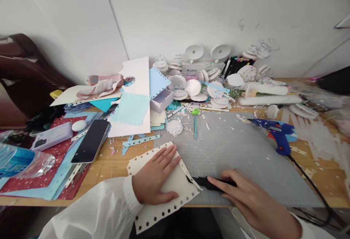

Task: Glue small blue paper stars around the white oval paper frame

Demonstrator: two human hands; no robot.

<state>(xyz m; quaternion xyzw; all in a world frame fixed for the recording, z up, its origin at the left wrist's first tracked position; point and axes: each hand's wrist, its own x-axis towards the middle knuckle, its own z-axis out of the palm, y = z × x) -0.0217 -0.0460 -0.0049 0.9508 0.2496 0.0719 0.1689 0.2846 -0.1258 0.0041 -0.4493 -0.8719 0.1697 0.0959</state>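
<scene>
A cream sheet of paper [153, 202] with star-shaped holes along its edges lies on the table's front edge and partly overhangs it. My left hand [157, 173] presses flat on this sheet, fingers stretched toward its far corner. In my right hand [246, 195] is a black craft knife [203, 183], its front end at the sheet's right edge. There a narrow punched strip [188, 171] is partly parted from the sheet. Beneath the knife is a grey cutting mat [232, 144]. The blade itself is hard to make out.
A blue glue gun [279, 131] with a trailing black cord lies at the right. Paper discs [193, 87] and scraps crowd the back. To the left are a dark phone [91, 140], a water bottle [24, 160], a lilac case [53, 136] and coloured papers. A green-topped stick [195, 126] lies on the mat.
</scene>
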